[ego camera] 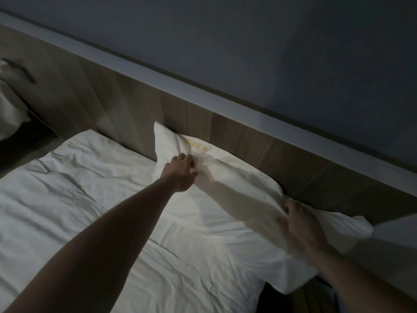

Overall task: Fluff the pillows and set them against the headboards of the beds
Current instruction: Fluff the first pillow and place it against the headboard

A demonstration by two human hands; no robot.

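Pillow [225, 177]: white woven cloth case, matt, softly creased, with small yellow stitched lettering [197, 146] near its upper edge. Bed sheet [79, 177]: white cloth, matt, heavily wrinkled. Headboard [248, 141]: wood-grain panel in pale brown, smooth, low sheen, seams between sections visible. Headboard top ledge [203, 91]: smooth grey-white finish, material unclear. Wall [270, 41]: flat painted surface, matt, dark blue-grey. Second pillow [9, 105] at far left: white cloth, blurred.

Two bare forearms reach into view, with no sleeves, cuffs, watch or bands on them as far as the dim light lets one judge. The left hand [180, 171] shows distinct fingers and knuckles. The right hand [297, 222] is smeared by blur, its fingers indistinct.
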